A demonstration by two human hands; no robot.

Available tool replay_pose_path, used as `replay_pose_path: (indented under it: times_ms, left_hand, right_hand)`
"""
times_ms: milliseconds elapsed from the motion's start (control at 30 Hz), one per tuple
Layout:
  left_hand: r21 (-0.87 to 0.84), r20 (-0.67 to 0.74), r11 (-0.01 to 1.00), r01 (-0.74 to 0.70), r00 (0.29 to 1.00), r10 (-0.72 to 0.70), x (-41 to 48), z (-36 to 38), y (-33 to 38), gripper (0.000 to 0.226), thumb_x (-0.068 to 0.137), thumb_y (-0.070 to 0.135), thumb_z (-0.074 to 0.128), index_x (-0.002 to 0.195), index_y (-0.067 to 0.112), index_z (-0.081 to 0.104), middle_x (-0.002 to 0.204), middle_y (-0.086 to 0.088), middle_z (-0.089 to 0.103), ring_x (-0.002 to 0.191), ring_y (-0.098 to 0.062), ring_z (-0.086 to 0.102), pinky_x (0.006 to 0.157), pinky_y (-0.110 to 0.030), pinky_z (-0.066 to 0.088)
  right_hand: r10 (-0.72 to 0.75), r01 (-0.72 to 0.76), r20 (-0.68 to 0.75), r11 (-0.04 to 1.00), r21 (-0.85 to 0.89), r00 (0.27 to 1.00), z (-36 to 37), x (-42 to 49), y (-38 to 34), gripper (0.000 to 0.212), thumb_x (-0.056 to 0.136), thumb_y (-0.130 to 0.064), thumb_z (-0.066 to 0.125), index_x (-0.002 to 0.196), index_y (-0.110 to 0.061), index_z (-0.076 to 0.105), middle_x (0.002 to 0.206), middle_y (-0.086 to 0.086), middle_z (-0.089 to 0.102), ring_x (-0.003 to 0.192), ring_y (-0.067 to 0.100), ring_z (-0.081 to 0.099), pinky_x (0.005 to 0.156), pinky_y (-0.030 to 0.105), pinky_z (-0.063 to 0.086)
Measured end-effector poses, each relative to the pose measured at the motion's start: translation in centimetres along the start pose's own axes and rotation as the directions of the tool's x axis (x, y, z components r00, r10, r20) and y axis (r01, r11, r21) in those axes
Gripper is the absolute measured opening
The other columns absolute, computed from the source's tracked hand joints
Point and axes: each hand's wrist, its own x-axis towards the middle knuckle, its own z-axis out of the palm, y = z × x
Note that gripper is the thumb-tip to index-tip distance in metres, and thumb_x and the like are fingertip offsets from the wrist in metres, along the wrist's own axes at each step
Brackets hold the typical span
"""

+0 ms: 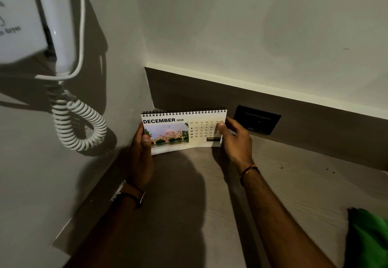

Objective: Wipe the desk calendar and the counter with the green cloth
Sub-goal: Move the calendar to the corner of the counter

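Observation:
A spiral-bound desk calendar [178, 130] showing December 2026 stands in the back left corner of the wood-grain counter [283, 183]. My left hand [141, 152] grips its left edge, thumb over the photo. My right hand [235, 139] grips its right edge, thumb on the date grid. The green cloth [369, 238] lies loose on the counter at the lower right, partly cut off by the frame edge, with neither hand touching it.
A white wall-mounted hair dryer [31, 21] with a coiled cord [81, 124] hangs on the left wall, close to the calendar. A dark socket panel [257, 119] sits in the backsplash behind my right hand. Small dark specks [329, 170] dot the counter at right.

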Motion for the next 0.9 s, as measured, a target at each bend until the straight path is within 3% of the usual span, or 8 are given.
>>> replay_pose_path:
  times_ms: [100, 233, 300, 433, 567, 667, 800, 900]
  left_hand:
    - [-0.016, 0.020, 1.000, -0.020, 1.000, 0.021, 0.0, 0.1, 0.2, 0.059, 0.104, 0.035, 0.027, 0.157, 0.009, 0.031, 0.154, -0.017, 0.051, 0.133, -0.024, 0.057, 0.094, -0.001, 0.047]
    - [0.009, 0.011, 0.998, -0.066, 0.998, 0.066, -0.3, 0.0, 1.1, 0.100, 0.089, 0.080, 0.022, 0.156, 0.007, 0.031, 0.151, -0.002, 0.046, 0.133, -0.010, 0.052, 0.099, 0.001, 0.041]
    - [0.029, 0.001, 0.996, -0.079, 0.997, 0.079, -0.2, -0.3, 1.2, 0.114, 0.079, 0.091, 0.019, 0.156, 0.007, 0.032, 0.148, 0.001, 0.047, 0.131, -0.012, 0.053, 0.106, -0.012, 0.045]
    - [0.028, 0.004, 0.999, -0.035, 0.999, 0.035, 0.1, -0.9, 0.7, 0.124, 0.073, 0.096, 0.018, 0.157, 0.006, 0.028, 0.157, -0.018, 0.046, 0.142, -0.030, 0.050, 0.117, -0.054, 0.044]
    - [-0.035, 0.004, 0.999, -0.034, 0.999, 0.034, -0.1, -0.9, 0.5, 0.117, 0.077, 0.093, 0.025, 0.158, 0.007, 0.027, 0.156, -0.017, 0.048, 0.141, -0.027, 0.052, 0.116, -0.052, 0.046]
    - [-0.083, 0.021, 0.996, -0.031, 0.999, 0.033, -0.1, -1.0, 0.3, 0.112, 0.079, 0.091, 0.029, 0.159, 0.012, 0.026, 0.159, -0.013, 0.046, 0.138, -0.010, 0.054, 0.113, -0.035, 0.049]
    - [-0.110, 0.031, 0.994, -0.014, 0.999, 0.018, -0.1, -0.9, 0.2, 0.113, 0.077, 0.092, 0.032, 0.158, 0.013, 0.027, 0.154, -0.007, 0.050, 0.129, 0.002, 0.058, 0.101, -0.016, 0.051]
    - [-0.107, 0.020, 0.994, -0.024, 0.999, 0.027, -0.2, -0.8, 0.0, 0.104, 0.084, 0.084, 0.034, 0.158, 0.012, 0.027, 0.154, -0.009, 0.049, 0.134, -0.006, 0.056, 0.107, -0.025, 0.050]
  right_hand:
    - [-0.017, 0.017, 0.002, 0.999, -0.050, 1.000, 0.1, 0.0, -0.2, 0.035, 0.102, -0.036, 0.057, 0.133, -0.023, 0.066, 0.121, -0.006, 0.073, 0.083, -0.014, 0.059, 0.063, -0.003, 0.046]
    - [-0.034, 0.032, -0.029, 0.997, -0.067, 0.999, 0.3, -0.5, -0.6, 0.038, 0.101, -0.039, 0.059, 0.135, -0.024, 0.066, 0.119, -0.005, 0.075, 0.089, -0.006, 0.064, 0.079, 0.010, 0.053]
    - [-0.039, 0.037, -0.038, 0.998, -0.046, 0.999, 0.5, -0.8, -0.7, 0.038, 0.099, -0.039, 0.061, 0.134, -0.023, 0.067, 0.117, -0.005, 0.076, 0.090, -0.005, 0.066, 0.087, 0.021, 0.058]
    - [-0.029, 0.029, -0.017, 1.000, 0.008, 0.999, 0.8, -1.4, -0.8, 0.038, 0.098, -0.038, 0.063, 0.133, -0.022, 0.068, 0.116, -0.004, 0.076, 0.097, 0.003, 0.071, 0.089, 0.036, 0.062]
    - [-0.040, 0.040, 0.007, 0.999, -0.028, 0.999, 0.6, -1.3, -0.8, 0.038, 0.098, -0.037, 0.063, 0.134, -0.024, 0.066, 0.118, -0.006, 0.075, 0.089, -0.015, 0.064, 0.085, 0.019, 0.059]
    - [-0.043, 0.044, 0.018, 0.998, -0.044, 0.999, 0.4, -1.3, -0.6, 0.041, 0.099, -0.034, 0.062, 0.138, -0.021, 0.062, 0.121, -0.004, 0.073, 0.089, -0.016, 0.059, 0.072, -0.003, 0.047]
    - [-0.035, 0.036, 0.019, 0.998, -0.055, 0.999, 0.6, -1.5, -1.0, 0.039, 0.101, -0.034, 0.060, 0.138, -0.022, 0.062, 0.119, -0.008, 0.071, 0.085, -0.020, 0.057, 0.074, -0.005, 0.045]
    - [-0.045, 0.046, 0.017, 0.997, -0.067, 0.999, 0.8, -1.6, -1.2, 0.038, 0.101, -0.034, 0.059, 0.137, -0.022, 0.064, 0.119, -0.009, 0.072, 0.089, -0.018, 0.058, 0.080, -0.004, 0.045]
